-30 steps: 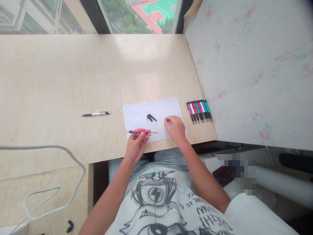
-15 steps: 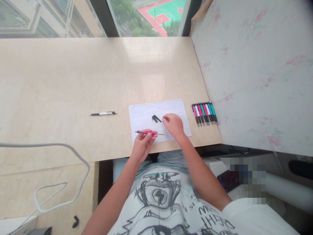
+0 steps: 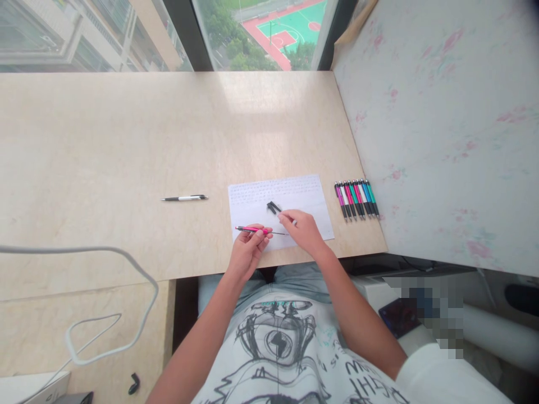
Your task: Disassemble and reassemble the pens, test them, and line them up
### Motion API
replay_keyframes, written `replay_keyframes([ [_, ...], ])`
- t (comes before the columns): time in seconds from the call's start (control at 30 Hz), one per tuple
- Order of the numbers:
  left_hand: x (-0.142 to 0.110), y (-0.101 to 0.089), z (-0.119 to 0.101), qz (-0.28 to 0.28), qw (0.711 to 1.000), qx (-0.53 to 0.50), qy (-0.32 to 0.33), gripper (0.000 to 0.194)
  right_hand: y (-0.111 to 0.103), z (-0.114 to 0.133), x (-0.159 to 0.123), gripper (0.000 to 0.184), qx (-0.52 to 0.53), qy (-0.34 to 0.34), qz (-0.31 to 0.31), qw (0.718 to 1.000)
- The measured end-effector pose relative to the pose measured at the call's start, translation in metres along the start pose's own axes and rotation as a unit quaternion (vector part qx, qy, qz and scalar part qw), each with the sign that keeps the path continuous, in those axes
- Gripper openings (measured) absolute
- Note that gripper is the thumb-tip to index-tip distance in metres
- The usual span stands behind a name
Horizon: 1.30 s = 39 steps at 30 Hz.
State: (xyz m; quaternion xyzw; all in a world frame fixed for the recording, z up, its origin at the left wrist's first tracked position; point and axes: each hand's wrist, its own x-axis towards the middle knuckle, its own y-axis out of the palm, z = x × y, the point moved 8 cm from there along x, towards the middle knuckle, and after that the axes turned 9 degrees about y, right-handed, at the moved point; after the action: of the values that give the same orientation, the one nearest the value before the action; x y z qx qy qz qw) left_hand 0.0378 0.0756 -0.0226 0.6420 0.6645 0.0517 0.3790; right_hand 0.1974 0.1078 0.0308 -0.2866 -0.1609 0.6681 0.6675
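Observation:
My left hand (image 3: 248,251) grips a pink pen (image 3: 252,229) level above the near part of a written sheet of paper (image 3: 248,210). A thin dark refill sticks out of the pen's right end, with no grip piece around it. To the right, my right hand (image 3: 304,229) is closed in a pinch over the paper, close to the refill's tip. A small pale bit shows by its fingers, too small to name. Just beyond those fingertips, several short black pen parts (image 3: 273,207) lie on the sheet.
A row of several coloured pens (image 3: 357,200) lies right of the paper by the floral wall panel (image 3: 438,146). One white and black pen (image 3: 184,198) lies to the left. A grey cable (image 3: 126,259) loops at lower left, near a small black object (image 3: 133,384).
My right hand has lowered slightly toward the near side, closer to the refill's tip. My left hand still holds the pink pen. The whole view has shifted a little.

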Motion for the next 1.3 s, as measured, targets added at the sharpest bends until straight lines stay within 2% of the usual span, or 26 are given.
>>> replay_keyframes([
  [0.1,-0.001,0.002,0.000,0.006,1.000,0.015,0.001,0.022,0.007,0.012,-0.020,0.019,-0.023,-0.047,0.077,0.996],
  [0.2,-0.002,0.004,0.001,0.008,0.999,0.037,-0.001,0.024,0.002,0.015,-0.031,0.014,-0.050,-0.066,0.088,0.993],
  [0.3,0.000,0.002,-0.001,0.001,0.999,0.045,0.005,0.025,-0.006,0.005,-0.034,0.012,-0.067,-0.059,0.087,0.992],
  [0.4,0.007,-0.006,-0.010,-0.030,0.998,0.041,0.038,0.024,-0.017,-0.012,-0.031,0.011,-0.079,-0.031,0.057,0.995],
  [0.57,0.017,-0.012,-0.020,-0.047,0.997,0.030,0.061,0.026,-0.031,-0.034,-0.020,0.012,-0.097,0.051,-0.050,0.993],
  [0.8,0.010,-0.006,-0.011,-0.024,0.998,0.039,0.033,0.026,-0.011,-0.030,0.000,0.013,-0.144,0.089,-0.090,0.981],
  [0.93,0.006,-0.006,-0.008,-0.019,0.998,0.048,0.027,0.029,-0.009,-0.027,0.002,0.014,-0.130,0.083,-0.104,0.983],
  [1.03,0.005,-0.005,-0.008,-0.017,0.998,0.056,0.027,0.032,-0.012,-0.025,-0.002,0.017,-0.065,0.079,-0.110,0.989],
  [1.13,0.006,-0.002,-0.009,-0.015,0.997,0.058,0.038,0.031,-0.002,-0.027,-0.007,0.018,0.099,0.117,-0.060,0.986],
  [1.2,0.007,0.003,-0.010,-0.009,0.996,0.069,0.050,0.028,0.017,-0.030,-0.013,0.020,0.239,0.171,0.004,0.956],
  [1.3,0.006,0.012,-0.016,0.014,0.990,0.115,0.083,0.021,0.047,-0.029,-0.022,0.024,0.404,0.233,0.077,0.881],
])
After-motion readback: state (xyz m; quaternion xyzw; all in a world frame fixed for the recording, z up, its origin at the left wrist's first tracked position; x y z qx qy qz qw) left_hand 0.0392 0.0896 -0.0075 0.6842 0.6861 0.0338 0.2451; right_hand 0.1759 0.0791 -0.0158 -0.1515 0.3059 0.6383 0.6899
